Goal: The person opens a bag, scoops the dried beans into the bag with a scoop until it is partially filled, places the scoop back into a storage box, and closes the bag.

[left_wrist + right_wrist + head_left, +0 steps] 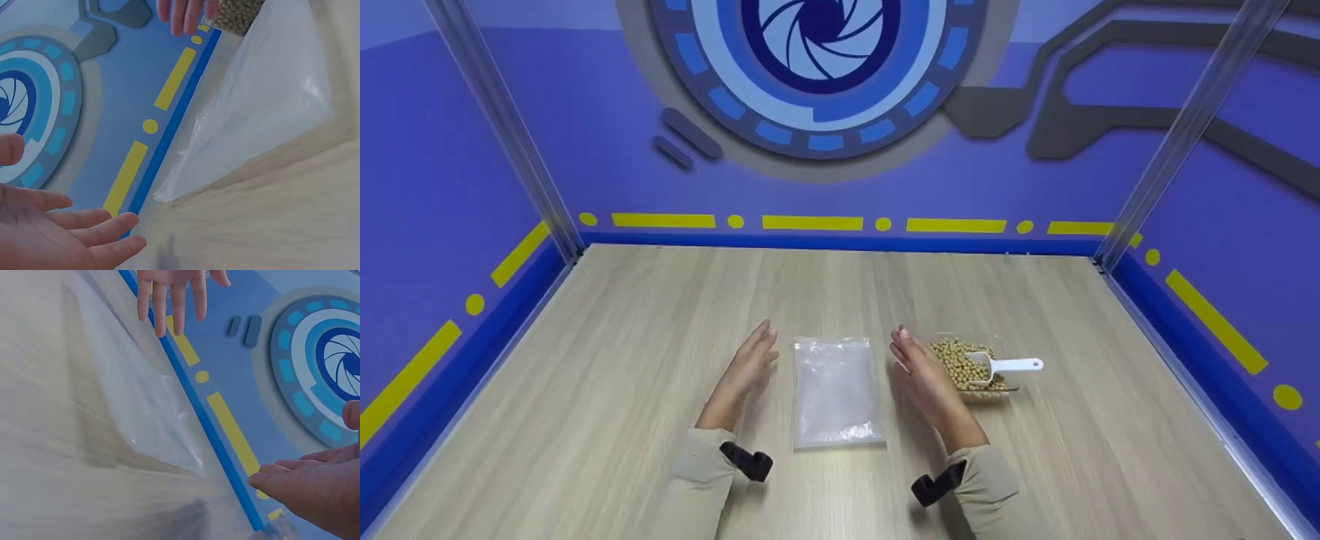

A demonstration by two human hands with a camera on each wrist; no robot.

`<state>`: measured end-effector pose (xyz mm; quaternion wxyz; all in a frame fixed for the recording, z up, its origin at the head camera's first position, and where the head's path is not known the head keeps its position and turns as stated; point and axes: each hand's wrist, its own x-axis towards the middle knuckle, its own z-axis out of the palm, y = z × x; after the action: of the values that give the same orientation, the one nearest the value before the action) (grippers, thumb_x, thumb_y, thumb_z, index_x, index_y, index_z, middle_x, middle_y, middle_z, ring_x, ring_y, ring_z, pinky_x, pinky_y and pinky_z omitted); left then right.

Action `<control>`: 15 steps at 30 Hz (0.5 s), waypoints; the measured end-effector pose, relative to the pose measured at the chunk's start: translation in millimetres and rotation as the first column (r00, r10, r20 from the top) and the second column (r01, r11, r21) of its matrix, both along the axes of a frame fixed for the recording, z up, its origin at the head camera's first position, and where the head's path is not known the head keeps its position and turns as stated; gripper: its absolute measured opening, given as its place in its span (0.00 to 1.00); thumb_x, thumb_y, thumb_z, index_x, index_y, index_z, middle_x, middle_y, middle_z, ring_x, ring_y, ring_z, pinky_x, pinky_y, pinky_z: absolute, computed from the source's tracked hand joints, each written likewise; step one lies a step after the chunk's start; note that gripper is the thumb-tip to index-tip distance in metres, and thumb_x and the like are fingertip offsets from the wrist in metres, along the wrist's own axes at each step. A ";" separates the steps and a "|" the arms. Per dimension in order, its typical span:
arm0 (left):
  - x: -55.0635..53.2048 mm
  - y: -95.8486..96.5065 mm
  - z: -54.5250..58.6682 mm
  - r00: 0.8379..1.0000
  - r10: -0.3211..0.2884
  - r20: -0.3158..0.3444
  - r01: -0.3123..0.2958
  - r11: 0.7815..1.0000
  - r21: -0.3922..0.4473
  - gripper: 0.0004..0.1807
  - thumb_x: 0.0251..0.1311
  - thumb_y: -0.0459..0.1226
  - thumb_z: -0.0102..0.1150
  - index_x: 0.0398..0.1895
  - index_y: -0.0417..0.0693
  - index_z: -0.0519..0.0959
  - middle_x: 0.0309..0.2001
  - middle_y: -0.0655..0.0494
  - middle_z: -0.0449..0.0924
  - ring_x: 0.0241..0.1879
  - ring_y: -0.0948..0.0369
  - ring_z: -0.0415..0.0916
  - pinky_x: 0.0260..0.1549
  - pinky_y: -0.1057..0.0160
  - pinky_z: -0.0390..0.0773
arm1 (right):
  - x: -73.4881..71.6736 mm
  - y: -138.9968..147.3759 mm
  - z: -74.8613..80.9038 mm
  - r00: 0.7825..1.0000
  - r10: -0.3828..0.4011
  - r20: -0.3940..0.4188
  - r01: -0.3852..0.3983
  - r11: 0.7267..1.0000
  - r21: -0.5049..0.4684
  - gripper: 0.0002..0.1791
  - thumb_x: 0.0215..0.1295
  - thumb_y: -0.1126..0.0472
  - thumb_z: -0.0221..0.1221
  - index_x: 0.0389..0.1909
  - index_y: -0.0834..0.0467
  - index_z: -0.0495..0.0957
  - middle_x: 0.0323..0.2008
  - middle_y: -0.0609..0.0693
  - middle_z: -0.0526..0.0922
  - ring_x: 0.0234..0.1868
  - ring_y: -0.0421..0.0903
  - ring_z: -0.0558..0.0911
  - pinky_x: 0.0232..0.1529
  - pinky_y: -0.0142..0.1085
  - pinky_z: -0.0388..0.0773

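A clear plastic bag (837,394) lies flat on the table between the two hands. To its left my left hand (745,369) is held with fingers extended, palm toward the bag, touching nothing. On the bag's other side my right hand (928,377) mirrors it, fingers straight and holding nothing. Just right of that hand stands a clear container of dried beans, round and pale yellow (956,358). A white scoop (1012,365) rests in the beans, its handle pointing right. In the left wrist view the bag (253,112) spreads beside the open palm (50,236).
The light wood table (660,300) is bounded by blue panels with yellow dashes (812,223) at the back and both sides. Metal posts (514,127) rise at the rear corners. A black camera sits on each wrist.
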<state>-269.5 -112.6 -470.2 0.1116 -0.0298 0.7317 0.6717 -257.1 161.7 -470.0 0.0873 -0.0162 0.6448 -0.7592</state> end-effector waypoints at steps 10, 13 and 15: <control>-7.2 1.7 -19.9 0.992 0.024 0.122 -0.039 0.992 0.120 0.35 0.73 0.48 0.35 0.76 0.42 0.43 0.74 0.38 0.48 0.70 0.45 0.57 0.69 0.47 0.55 | -6.5 -13.8 -20.4 0.991 0.050 0.121 -0.039 0.995 -0.089 0.40 0.77 0.50 0.37 0.73 0.72 0.30 0.75 0.67 0.35 0.76 0.60 0.38 0.74 0.50 0.34; -10.0 4.3 -22.7 0.987 0.043 0.152 -0.062 0.990 0.127 0.36 0.73 0.48 0.36 0.76 0.39 0.45 0.73 0.36 0.50 0.68 0.45 0.59 0.69 0.49 0.57 | -7.0 -16.7 -25.8 0.987 0.048 0.152 -0.029 0.992 -0.125 0.41 0.77 0.50 0.39 0.73 0.71 0.29 0.74 0.68 0.33 0.75 0.60 0.36 0.74 0.50 0.33; -11.5 5.7 -24.0 0.987 0.043 0.156 -0.064 0.989 0.133 0.36 0.73 0.48 0.36 0.75 0.36 0.45 0.73 0.35 0.51 0.68 0.45 0.60 0.68 0.49 0.57 | -7.6 -18.7 -28.3 0.988 0.035 0.151 -0.020 0.995 -0.101 0.42 0.76 0.50 0.40 0.73 0.72 0.30 0.74 0.69 0.35 0.75 0.61 0.38 0.74 0.50 0.35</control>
<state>-281.0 -106.9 -494.2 0.1509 -0.0928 0.6721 0.7189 -264.8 143.0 -498.4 0.1461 0.0289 0.5974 -0.7880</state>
